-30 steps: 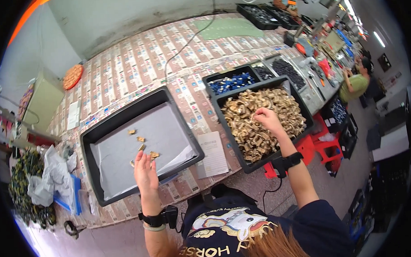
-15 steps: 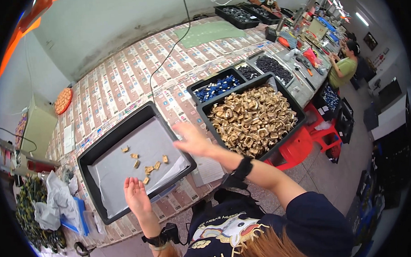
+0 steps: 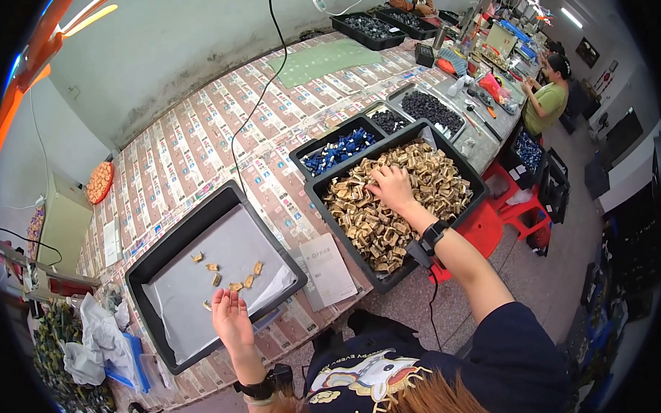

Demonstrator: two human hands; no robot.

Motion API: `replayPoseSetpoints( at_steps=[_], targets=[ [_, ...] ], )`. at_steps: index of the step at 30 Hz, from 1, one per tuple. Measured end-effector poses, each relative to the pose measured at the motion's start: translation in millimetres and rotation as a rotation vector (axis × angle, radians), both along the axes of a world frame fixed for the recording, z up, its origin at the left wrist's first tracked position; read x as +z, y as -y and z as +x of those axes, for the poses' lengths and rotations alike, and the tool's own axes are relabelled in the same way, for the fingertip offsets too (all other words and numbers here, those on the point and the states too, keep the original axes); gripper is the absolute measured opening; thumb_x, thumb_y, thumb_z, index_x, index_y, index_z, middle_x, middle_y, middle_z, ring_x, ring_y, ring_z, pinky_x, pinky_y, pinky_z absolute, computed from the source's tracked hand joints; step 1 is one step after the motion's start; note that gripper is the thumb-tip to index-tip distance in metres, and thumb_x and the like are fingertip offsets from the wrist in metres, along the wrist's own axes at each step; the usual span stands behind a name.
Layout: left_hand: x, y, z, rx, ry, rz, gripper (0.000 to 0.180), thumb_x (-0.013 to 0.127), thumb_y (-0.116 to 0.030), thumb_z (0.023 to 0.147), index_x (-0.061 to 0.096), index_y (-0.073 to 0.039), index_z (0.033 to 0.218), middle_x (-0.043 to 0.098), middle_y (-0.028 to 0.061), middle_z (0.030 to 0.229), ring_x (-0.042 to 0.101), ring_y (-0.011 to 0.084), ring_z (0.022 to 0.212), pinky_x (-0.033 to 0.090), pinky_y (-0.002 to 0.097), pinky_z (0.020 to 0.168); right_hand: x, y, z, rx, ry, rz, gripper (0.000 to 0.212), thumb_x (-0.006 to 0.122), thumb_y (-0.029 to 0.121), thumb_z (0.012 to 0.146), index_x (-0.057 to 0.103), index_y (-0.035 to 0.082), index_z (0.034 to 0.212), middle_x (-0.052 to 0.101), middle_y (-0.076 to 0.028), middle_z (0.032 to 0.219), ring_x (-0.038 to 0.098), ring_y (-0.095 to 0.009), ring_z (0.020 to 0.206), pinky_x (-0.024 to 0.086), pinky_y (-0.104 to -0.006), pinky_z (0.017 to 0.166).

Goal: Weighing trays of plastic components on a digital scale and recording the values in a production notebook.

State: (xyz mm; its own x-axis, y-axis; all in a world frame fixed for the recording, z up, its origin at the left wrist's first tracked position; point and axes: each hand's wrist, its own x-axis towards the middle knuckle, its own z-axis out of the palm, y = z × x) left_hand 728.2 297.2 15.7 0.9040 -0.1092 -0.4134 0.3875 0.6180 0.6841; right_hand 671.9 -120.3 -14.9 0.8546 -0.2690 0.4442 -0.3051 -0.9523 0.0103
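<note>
Over the right-hand black tray (image 3: 477, 201) my right hand (image 3: 392, 188) bends its fingers down into a heap of small, hollow tan-brown pieces (image 3: 379, 234). The fingers are curled, and the tips are lost among the pieces, so what they grip cannot be made out. My left hand (image 3: 232, 320) lies palm up with its fingers stretched out, at the near edge of the left-hand black tray (image 3: 149, 315). It holds nothing. Several matching loose pieces (image 3: 212, 267) lie scattered on the grey-white sheet (image 3: 184, 302) lining that tray; one is partly behind my left fingertips.
A booklet (image 3: 327, 272) lies between the trays. Behind the heap stand a bin of blue pieces (image 3: 339, 151) and a tray of dark pieces (image 3: 430, 110). A black cable (image 3: 258, 103) hangs over the patterned table. Red stools (image 3: 473, 238) stand at the right, where a co-worker (image 3: 549, 104) sits.
My right hand has moved from beside the left-hand tray rightward into the heap. A piece at the right of the scattered group has shifted or gone. My left hand stays nearly in place.
</note>
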Motion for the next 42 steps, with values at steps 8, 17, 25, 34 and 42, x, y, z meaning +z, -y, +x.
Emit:
replayPoseSetpoints(
  at_steps=[8,17,25,34,42],
  targets=[
    [7,10,1,-0.022,0.048,0.010,0.016,0.048,-0.007,0.077,0.048,-0.008,0.093,0.051,0.0007,0.088,0.047,0.0120,0.082,0.036,0.0256,0.072,40,14,-15,-0.211,0.539,1.103,0.024,0.054,0.032,0.076,0.054,0.011,0.088,0.054,-0.002,0.072,0.048,-0.011,0.050,0.038,-0.0220,0.041],
    [36,82,-15,-0.528,0.280,0.254,0.014,0.045,-0.011,0.082,0.051,-0.005,0.093,0.052,0.0023,0.088,0.049,0.0116,0.081,0.039,0.0229,0.070,49,-86,2,0.268,0.620,3.089,0.028,0.045,0.036,0.081,0.055,0.011,0.087,0.052,-0.005,0.073,0.048,-0.017,0.065,0.042,-0.0246,0.051],
    [19,75,5,-0.457,0.433,0.750,0.025,0.050,-0.017,0.081,0.044,-0.002,0.101,0.048,0.0052,0.090,0.047,0.0071,0.066,0.040,0.0194,0.058,30,-216,37,0.280,0.051,2.918,0.029,0.042,0.036,0.083,0.053,0.010,0.090,0.058,-0.003,0.084,0.055,-0.015,0.071,0.041,-0.0252,0.049],
    [15,9,20,-0.194,0.076,-0.051,0.015,0.053,-0.011,0.077,0.044,-0.006,0.088,0.046,0.0009,0.074,0.050,0.0102,0.067,0.041,0.0203,0.057,27,-278,57,0.118,-0.211,2.966,0.029,0.046,0.038,0.082,0.052,0.010,0.088,0.054,-0.003,0.076,0.047,-0.013,0.059,0.037,-0.0226,0.046],
    [27,-4,29,-0.337,0.734,1.074,0.029,0.062,-0.008,0.069,0.057,-0.007,0.098,0.043,0.0041,0.080,0.044,0.0092,0.065,0.041,0.0198,0.060,26,-290,70,0.193,-0.387,2.713,0.029,0.048,0.039,0.081,0.052,0.010,0.083,0.051,0.001,0.068,0.046,-0.010,0.057,0.035,-0.0218,0.042]
  ],
)
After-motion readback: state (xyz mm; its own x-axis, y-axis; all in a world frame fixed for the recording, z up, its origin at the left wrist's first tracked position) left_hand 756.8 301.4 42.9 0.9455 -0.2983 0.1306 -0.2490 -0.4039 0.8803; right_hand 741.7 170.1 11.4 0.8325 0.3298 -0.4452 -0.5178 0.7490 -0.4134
